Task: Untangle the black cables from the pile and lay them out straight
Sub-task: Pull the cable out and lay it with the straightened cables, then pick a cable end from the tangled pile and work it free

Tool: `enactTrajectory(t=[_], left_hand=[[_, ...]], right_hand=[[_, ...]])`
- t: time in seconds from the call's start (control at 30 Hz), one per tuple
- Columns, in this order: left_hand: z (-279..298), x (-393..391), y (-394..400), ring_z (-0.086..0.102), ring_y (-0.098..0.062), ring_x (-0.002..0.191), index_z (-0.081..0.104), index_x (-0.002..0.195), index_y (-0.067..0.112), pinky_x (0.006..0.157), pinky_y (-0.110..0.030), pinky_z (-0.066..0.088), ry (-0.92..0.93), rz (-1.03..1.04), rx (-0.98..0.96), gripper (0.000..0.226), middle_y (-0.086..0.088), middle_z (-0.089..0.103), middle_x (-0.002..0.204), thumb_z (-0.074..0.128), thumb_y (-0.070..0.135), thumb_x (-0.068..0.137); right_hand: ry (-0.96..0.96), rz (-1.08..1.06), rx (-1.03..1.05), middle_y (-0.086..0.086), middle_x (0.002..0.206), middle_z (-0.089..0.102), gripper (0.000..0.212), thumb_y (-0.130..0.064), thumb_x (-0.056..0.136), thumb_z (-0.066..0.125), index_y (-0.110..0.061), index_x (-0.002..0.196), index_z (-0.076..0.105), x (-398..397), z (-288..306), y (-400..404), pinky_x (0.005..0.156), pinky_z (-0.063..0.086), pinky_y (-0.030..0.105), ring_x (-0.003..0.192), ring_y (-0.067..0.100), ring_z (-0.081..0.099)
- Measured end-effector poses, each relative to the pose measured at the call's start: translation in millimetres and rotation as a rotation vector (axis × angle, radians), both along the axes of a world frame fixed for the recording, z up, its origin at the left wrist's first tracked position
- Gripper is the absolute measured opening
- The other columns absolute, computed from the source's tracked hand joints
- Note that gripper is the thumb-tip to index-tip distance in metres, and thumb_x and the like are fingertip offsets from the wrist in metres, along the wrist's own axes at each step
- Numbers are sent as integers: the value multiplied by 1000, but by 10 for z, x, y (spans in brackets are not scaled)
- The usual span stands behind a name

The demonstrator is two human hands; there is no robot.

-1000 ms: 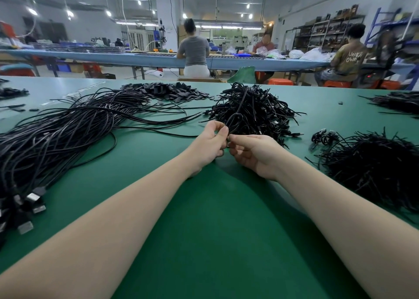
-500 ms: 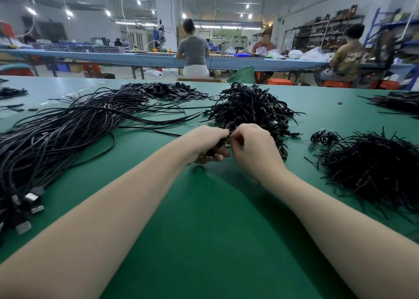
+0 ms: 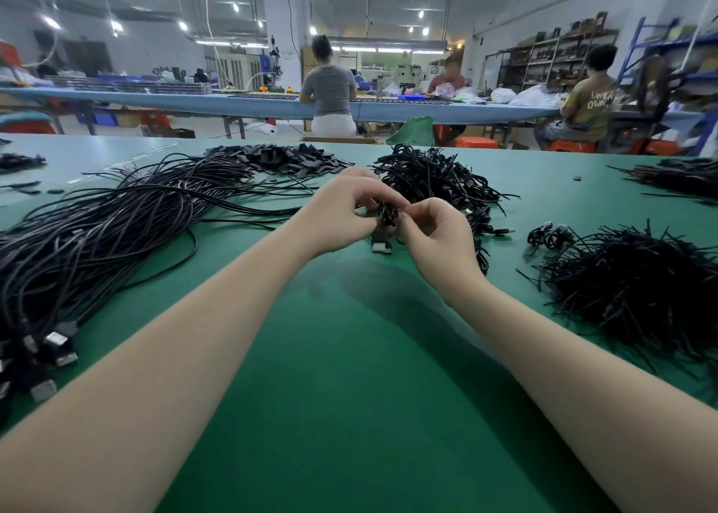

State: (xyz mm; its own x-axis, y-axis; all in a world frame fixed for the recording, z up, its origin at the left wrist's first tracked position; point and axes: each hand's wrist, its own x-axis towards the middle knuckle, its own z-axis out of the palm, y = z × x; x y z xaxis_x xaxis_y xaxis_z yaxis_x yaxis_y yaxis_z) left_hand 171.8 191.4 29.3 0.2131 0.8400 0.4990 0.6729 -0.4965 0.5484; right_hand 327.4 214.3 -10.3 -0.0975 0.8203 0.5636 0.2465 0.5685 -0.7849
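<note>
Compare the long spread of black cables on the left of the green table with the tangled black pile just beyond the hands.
The long spread of black cables lies stretched in roughly parallel strands, with metal plugs gathered at its near end; the tangled black pile is a compact heap of short coiled bundles. The spread covers far more of the green table. Both are black cables with plugs.

I see bright overhead tube lighting, soft arm shadows on surface (edges bowed by wide lens), background slightly soft.
</note>
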Motion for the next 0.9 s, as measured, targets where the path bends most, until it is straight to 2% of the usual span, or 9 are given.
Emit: enactTrajectory(t=[0.13,0.2,0.3,0.43,0.53,0.6,0.67,0.77,0.9], left_hand=[[-58,-31,89,52,7,90,72,96,36,71,-10,41,-41,26,89,24,17,60,93,76,19,80],[-77,-42,103,60,-2,87,73,97,37,71,-22,49,-47,40,109,26,14,68,89,74,16,81],[-101,-32,85,64,-6,84,75,96,33,76,-25,52,-43,50,85,25,13,71,86,71,11,82],[-86,44,69,61,-6,74,65,92,21,71,-24,49,-65,112,7,4,10,66,80,62,23,92],[-5,100,27,61,-9,57,57,95,14,52,-21,50,-462,54,-394,9,3,63,68,56,23,97],[43,83,-31,59,-6,50,57,91,14,42,-16,46,-713,-4,-675,8,2,62,63,58,20,95],[55,45,-36,62,-5,53,56,95,17,39,-15,44,-807,-14,-741,4,1,64,65,59,19,93],[41,35,-6,68,-10,60,59,113,22,46,-19,49,-795,9,-641,18,2,71,71,50,18,99],[-40,-25,11,63,-10,63,63,119,34,60,-21,53,-666,-87,-553,48,1,69,76,52,-2,89]], right_hand=[[68,70,-99,-2,72,67,10,-13,88,67,-18,80,64,-24,20,-5,61,52,21,66,11,65],[127,93,-188,-3,65,67,11,-17,86,71,-18,76,65,-39,23,-9,54,49,18,64,15,66],[132,75,-256,-7,63,66,15,-20,84,73,-23,72,65,-36,-2,4,54,42,17,63,10,63],[-127,-100,49,-9,72,64,10,-16,88,67,-19,78,66,-19,34,-24,61,42,15,65,0,56],[-299,-166,361,8,80,62,8,-5,87,60,-5,82,66,-6,78,-86,66,43,33,75,23,57],[-430,-214,583,18,77,59,8,2,85,59,5,80,64,8,66,-98,59,44,40,68,36,55],[-438,-224,633,19,76,59,7,3,84,59,6,80,65,10,43,-105,57,45,41,66,38,55],[-283,-166,434,8,85,62,9,-4,89,59,-3,90,67,31,-7,-91,68,44,35,78,25,57],[-220,-205,280,0,88,64,9,-12,91,61,-13,91,69,71,-61,3,69,33,6,77,5,48]])
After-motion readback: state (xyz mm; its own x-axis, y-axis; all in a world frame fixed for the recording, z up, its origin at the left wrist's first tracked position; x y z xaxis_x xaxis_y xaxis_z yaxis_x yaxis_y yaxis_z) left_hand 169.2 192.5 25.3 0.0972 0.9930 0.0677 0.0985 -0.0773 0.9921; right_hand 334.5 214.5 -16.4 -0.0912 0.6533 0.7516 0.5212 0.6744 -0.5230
